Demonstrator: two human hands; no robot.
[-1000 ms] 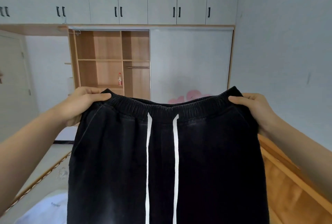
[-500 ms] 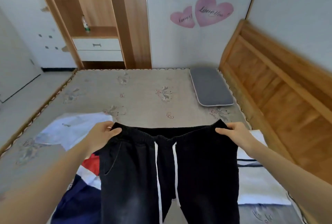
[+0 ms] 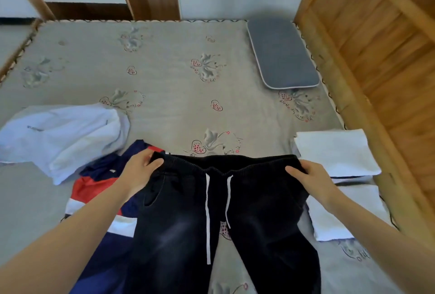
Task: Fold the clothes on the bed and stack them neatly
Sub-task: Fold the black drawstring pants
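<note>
A bed (image 3: 164,77) with a grey flower-and-heart printed cover fills most of the view, and a wooden headboard (image 3: 376,46) is seen along its 3 o'clock side. A pair of black trousers (image 3: 211,223) is spread at 6 o'clock, with the waistband stretched between the two hands and the legs trailing toward the viewer. A navy, red and white garment (image 3: 98,187) is partly covered by the trousers at 8 o'clock, and a crumpled white garment (image 3: 63,136) is seen at 9 o'clock. Folded white clothes (image 3: 334,152) are stacked at 4 o'clock, just beside the trousers. A grey pillow (image 3: 280,53) is laid at 1 o'clock. The waistband's left corner is pinched by the left hand (image 3: 138,171); its right corner is gripped by the right hand (image 3: 313,180). Two white drawstrings (image 3: 207,218) are seen hanging from the waistband's middle
</note>
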